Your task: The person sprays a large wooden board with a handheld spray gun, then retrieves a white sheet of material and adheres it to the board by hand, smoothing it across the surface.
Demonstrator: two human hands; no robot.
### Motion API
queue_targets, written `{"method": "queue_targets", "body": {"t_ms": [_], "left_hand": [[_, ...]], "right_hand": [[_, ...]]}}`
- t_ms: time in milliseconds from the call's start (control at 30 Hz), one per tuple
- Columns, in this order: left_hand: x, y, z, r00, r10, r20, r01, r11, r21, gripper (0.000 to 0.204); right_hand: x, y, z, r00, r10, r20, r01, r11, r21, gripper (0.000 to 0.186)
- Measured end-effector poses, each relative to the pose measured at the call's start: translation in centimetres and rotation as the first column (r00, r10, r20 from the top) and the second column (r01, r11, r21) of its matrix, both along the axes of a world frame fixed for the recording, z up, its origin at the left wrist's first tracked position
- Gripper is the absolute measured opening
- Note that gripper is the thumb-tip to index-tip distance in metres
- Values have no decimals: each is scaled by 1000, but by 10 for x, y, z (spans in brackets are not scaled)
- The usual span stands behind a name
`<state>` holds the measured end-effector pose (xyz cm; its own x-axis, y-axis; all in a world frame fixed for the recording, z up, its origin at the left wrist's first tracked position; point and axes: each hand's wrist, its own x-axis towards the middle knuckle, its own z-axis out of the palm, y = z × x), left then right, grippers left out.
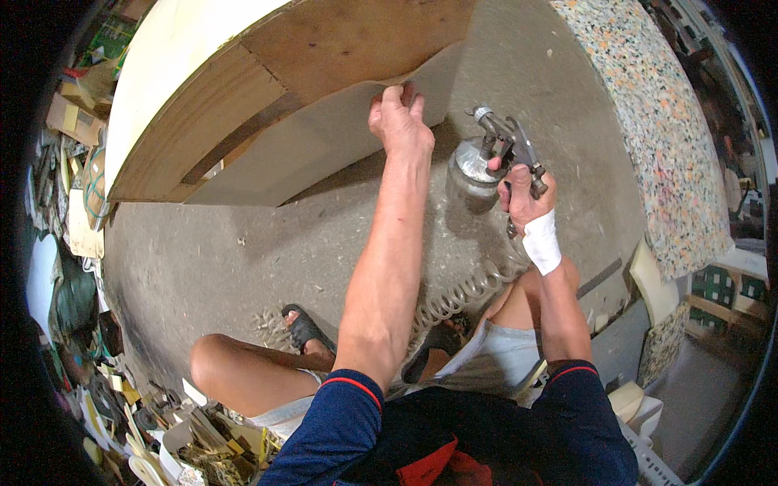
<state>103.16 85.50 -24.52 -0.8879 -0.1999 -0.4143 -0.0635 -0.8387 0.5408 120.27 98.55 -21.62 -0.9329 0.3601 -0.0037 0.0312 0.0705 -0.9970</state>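
A curved cream-topped piece with a bare wooden underside (316,49) fills the upper left, a pale grey thin sheet (284,166) along its lower side. My left hand (399,121) has its fingers curled at the wavy top edge of that sheet, pinching it. My right hand (525,196), with white wrapping at the wrist, grips a metal spray gun (510,134). The gun has a silver cup (466,182) under it and a clear coiled hose (462,298) running down toward my lap.
I sit low on a concrete floor (203,267), legs bent. A speckled foam slab (648,121) lies along the right, with pale foam pieces (652,275) and crates (713,300) below it. Scraps and offcuts (186,441) are heaped along the left and lower left.
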Motion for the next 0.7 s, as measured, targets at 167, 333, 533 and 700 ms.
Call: {"method": "queue_targets", "body": {"t_ms": [167, 333, 533, 700], "left_hand": [[-20, 5, -1, 993, 73, 89, -93, 965, 247, 28], [-20, 5, -1, 996, 81, 38, -87, 979, 187, 29], [-18, 4, 11, 996, 85, 15, -85, 996, 26, 28], [-20, -1, 17, 1000, 7, 14, -6, 998, -65, 25]], "right_hand": [[1, 1, -2, 1000, -7, -10, 6, 1000, -19, 62], [4, 6, -3, 1000, -23, -7, 24, 1000, 18, 65], [9, 10, -9, 1000, -12, 22, 12, 1000, 9, 66], [8, 12, -13, 999, 0, 44, -2, 999, 37, 64]]}}
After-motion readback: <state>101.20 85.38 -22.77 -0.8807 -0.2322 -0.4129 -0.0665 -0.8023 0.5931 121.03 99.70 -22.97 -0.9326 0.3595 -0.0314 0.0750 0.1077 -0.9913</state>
